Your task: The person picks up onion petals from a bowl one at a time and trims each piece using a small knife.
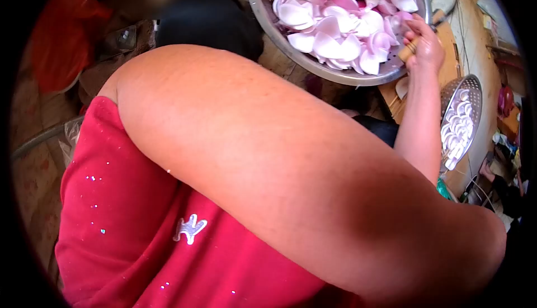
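Observation:
My right hand [428, 46] is closed round a wooden handle [410, 50], at the right rim of a large metal colander [313, 71]; the rest of that tool cannot be made out. Heaped in the colander are pale pink and white cupped pieces [335, 34], which look like onion layers. A bare arm [268, 134] stretches across the middle of the view, very close to the camera, and covers much of the scene. No left hand shows in the view.
Right of my forearm stands a second perforated metal bowl [474, 98] with white curved pieces [458, 126]. A red plastic bag [67, 34] hangs at upper left. Beside the colander is a dark rounded object [204, 23]. Part of another person [503, 188] shows at far right.

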`<state>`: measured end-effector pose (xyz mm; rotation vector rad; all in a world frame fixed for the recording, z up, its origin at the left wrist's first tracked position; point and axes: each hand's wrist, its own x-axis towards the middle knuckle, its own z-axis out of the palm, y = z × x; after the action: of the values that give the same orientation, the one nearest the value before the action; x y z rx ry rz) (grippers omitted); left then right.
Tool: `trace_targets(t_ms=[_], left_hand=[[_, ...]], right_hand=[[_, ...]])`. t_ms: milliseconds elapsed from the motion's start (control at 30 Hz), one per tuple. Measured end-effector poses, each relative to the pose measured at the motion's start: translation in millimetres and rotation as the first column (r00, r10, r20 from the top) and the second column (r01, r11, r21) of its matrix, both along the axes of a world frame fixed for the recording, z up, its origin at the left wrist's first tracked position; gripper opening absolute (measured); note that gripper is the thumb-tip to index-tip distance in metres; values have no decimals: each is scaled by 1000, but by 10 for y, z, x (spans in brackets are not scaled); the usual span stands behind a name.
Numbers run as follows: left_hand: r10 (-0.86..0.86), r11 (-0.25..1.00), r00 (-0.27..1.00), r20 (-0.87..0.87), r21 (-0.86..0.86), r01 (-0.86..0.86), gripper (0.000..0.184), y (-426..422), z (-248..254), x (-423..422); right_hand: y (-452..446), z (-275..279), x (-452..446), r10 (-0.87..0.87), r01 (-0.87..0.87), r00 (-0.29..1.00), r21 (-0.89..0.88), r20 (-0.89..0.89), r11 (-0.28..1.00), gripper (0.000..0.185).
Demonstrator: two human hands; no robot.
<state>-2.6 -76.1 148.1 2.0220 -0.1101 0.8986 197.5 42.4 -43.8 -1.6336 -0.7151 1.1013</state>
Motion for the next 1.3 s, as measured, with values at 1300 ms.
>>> trace_targets(t_ms=[1300], left_hand=[[284, 205, 793, -539, -774, -599, 26, 1056, -1159, -128]], right_hand=[[-1317, 614, -535, 371, -378, 862, -49, 346, 925, 20]])
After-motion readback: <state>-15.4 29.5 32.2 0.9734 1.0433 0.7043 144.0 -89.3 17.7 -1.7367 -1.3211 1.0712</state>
